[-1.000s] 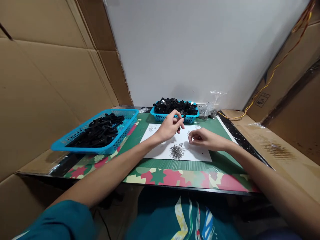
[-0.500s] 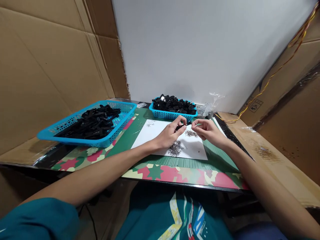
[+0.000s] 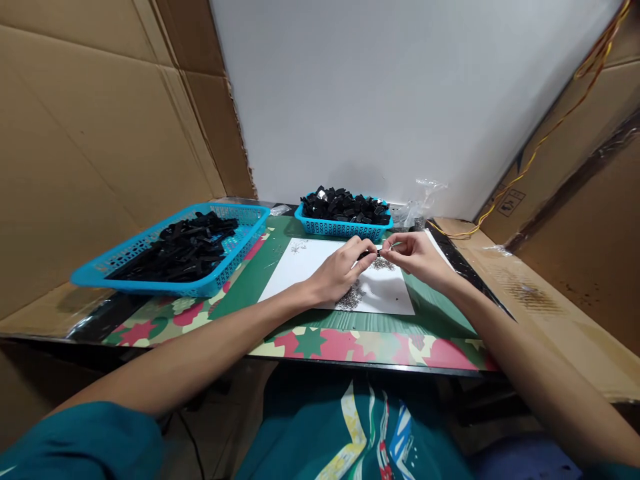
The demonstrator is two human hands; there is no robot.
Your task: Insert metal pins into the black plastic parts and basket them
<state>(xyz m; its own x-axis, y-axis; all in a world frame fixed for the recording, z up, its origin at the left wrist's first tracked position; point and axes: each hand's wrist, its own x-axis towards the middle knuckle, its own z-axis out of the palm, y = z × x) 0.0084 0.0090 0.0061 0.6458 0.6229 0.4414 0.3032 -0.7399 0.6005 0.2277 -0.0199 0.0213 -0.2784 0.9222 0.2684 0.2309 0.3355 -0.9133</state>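
Observation:
My left hand (image 3: 345,268) is closed on a small black piece (image 3: 366,255), which sticks out between thumb and fingers. Touching or almost touching that piece, my right hand (image 3: 413,256) pinches something too small to make out. Both hands are above a white sheet (image 3: 285,280). On the sheet lie a pile of tiny metal bits (image 3: 351,297) beside my left hand, a second small pile (image 3: 383,264) under the fingertips and a few scattered bits (image 3: 299,247) at the back left.
A large blue basket (image 3: 210,285) of long black pieces stands at the left. A smaller blue basket (image 3: 345,229) heaped with short black pieces is behind the sheet. Clear plastic (image 3: 413,212) lies right of it. Cardboard walls (image 3: 100,120) flank the table; yellow wires (image 3: 537,150) hang at right.
My hands have come together, and my right fingertips now meet the end of the black piece. The whole view has shifted slightly.

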